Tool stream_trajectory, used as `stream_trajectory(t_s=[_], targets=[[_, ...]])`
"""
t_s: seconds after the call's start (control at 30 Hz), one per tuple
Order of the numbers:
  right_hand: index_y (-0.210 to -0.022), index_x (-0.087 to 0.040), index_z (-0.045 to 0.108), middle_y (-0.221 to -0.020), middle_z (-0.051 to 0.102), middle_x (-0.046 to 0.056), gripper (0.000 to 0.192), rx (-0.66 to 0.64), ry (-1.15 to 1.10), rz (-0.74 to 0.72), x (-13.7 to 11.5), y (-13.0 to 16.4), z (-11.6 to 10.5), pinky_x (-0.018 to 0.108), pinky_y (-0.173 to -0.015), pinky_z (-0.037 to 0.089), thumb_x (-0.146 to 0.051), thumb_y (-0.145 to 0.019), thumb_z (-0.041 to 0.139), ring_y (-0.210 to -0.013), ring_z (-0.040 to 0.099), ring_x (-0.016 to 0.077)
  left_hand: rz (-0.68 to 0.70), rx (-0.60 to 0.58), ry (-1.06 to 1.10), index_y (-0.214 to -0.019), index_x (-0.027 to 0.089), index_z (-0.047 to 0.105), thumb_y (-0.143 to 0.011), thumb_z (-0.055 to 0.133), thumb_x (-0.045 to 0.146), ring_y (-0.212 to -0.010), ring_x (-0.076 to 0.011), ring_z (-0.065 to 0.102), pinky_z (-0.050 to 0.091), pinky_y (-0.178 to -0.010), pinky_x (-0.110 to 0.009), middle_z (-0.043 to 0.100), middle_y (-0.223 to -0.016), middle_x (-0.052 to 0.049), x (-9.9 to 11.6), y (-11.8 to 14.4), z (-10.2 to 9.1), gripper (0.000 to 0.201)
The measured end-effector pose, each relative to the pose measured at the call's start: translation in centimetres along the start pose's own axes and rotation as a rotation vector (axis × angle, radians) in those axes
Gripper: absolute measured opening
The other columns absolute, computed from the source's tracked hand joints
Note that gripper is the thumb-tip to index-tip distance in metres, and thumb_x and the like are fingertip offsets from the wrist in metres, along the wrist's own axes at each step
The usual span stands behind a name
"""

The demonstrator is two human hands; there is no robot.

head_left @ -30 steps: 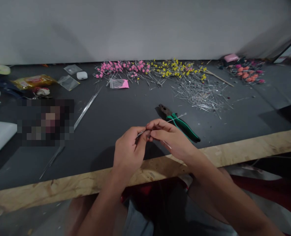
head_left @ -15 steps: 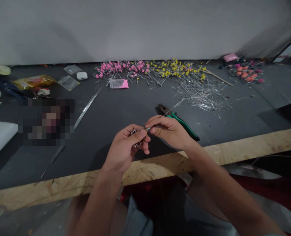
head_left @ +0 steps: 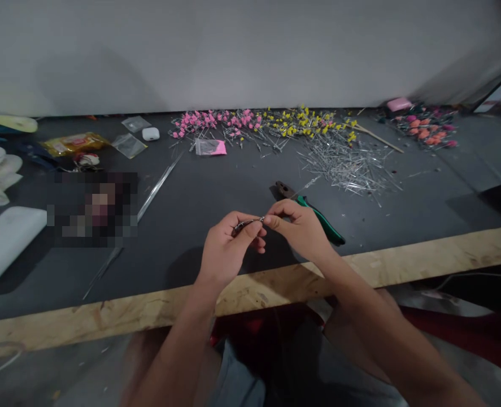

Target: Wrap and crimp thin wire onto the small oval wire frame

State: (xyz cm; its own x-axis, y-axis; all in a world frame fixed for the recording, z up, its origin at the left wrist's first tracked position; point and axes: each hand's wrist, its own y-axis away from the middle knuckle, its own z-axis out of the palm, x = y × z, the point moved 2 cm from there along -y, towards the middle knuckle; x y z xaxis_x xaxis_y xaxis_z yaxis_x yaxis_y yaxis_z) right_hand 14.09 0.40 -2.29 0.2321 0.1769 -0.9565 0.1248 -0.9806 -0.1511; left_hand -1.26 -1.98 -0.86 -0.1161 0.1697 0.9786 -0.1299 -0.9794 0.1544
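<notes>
A: Entry, head view. Left hand (head_left: 227,249) and right hand (head_left: 299,226) meet just above the near edge of the worktop (head_left: 216,192). Both are pinched shut on one thin wire (head_left: 250,221), fingertips nearly touching.

B: Change from a second ago?

A: Then a long free end of wire stuck out far-right past the right hand, over the pliers (head_left: 313,215). Half a second ago the left hand had opened a little, with loops of wire showing in its palm. Now only a short span shows between the two pinches, and a faint strand runs on toward the pliers' head.

B: Reading?

A: Judged only: the wire is being twisted or fed into the left hand, so the free length shrinks. The piece inside the left fist is too small and dark to identify.

B: Surroundings?

A: Pliers lie untouched, just beyond the right hand. Farther off right, a loose pile of bare pins (head_left: 347,164). Along the far edge, pink-headed stems (head_left: 210,120) and yellow-headed stems (head_left: 305,120). A small pink bag (head_left: 210,147) sits near them. Long rods (head_left: 157,186) lie to the left.
</notes>
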Motion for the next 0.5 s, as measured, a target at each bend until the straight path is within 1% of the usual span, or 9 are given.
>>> stream_trajectory(t_s=[0.1,0.2,0.27,0.37,0.5], targets=[[-0.082,-0.019,0.066,-0.077,0.066,0.001,0.018,-0.105,-0.171,0.14,-0.25,0.48,0.78,0.028,-0.071,0.045,-0.036,-0.08,0.063,-0.074,0.059,0.0136,0.081,0.094,-0.177,-0.083,0.016,0.063,-0.08,0.062,0.028,-0.058,-0.0094,0.061,0.051,-0.057,-0.021,0.065,-0.068,0.001,0.05,0.08,0.15,0.013],[-0.087,-0.019,0.067,-0.078,0.067,0.001,0.022,-0.15,-0.351,0.217,-0.48,0.65,1.14,0.029,-0.074,0.046,-0.039,-0.078,0.063,-0.075,0.06,0.0138,0.148,0.146,-0.359,-0.084,0.017,0.064,-0.081,0.059,0.029,-0.058,-0.0092,0.061,0.048,-0.057,-0.019,0.065,-0.063,0.003,0.12,0.22,0.25,0.013],[-0.085,-0.019,0.067,-0.077,0.066,0.001,0.022,-0.144,-0.407,0.24,-0.48,0.65,1.22,0.029,-0.074,0.047,-0.04,-0.076,0.066,-0.074,0.06,0.0134,0.197,0.168,-0.476,-0.084,0.019,0.064,-0.08,0.058,0.027,-0.056,-0.0086,0.06,0.046,-0.055,-0.018,0.065,-0.061,0.004,0.11,0.3,0.29,0.011],[-0.082,-0.02,0.068,-0.078,0.065,0.0,0.02,-0.115,-0.43,0.273,-0.33,0.62,1.22,0.028,-0.074,0.046,-0.038,-0.073,0.069,-0.074,0.058,0.0123,0.284,0.197,-0.62,-0.082,0.02,0.066,-0.077,0.059,0.023,-0.057,-0.0082,0.059,0.044,-0.055,-0.018,0.067,-0.066,0.004,0.04,0.33,0.34,0.009],[-0.08,-0.019,0.068,-0.078,0.064,0.0,0.016,-0.109,-0.442,0.31,-0.29,0.61,1.2,0.027,-0.074,0.044,-0.034,-0.074,0.067,-0.074,0.057,0.011,0.357,0.212,-0.737,-0.082,0.022,0.067,-0.075,0.062,0.023,-0.063,-0.0087,0.061,0.045,-0.059,-0.018,0.069,-0.073,0.004,-0.08,0.18,0.44,0.009]])
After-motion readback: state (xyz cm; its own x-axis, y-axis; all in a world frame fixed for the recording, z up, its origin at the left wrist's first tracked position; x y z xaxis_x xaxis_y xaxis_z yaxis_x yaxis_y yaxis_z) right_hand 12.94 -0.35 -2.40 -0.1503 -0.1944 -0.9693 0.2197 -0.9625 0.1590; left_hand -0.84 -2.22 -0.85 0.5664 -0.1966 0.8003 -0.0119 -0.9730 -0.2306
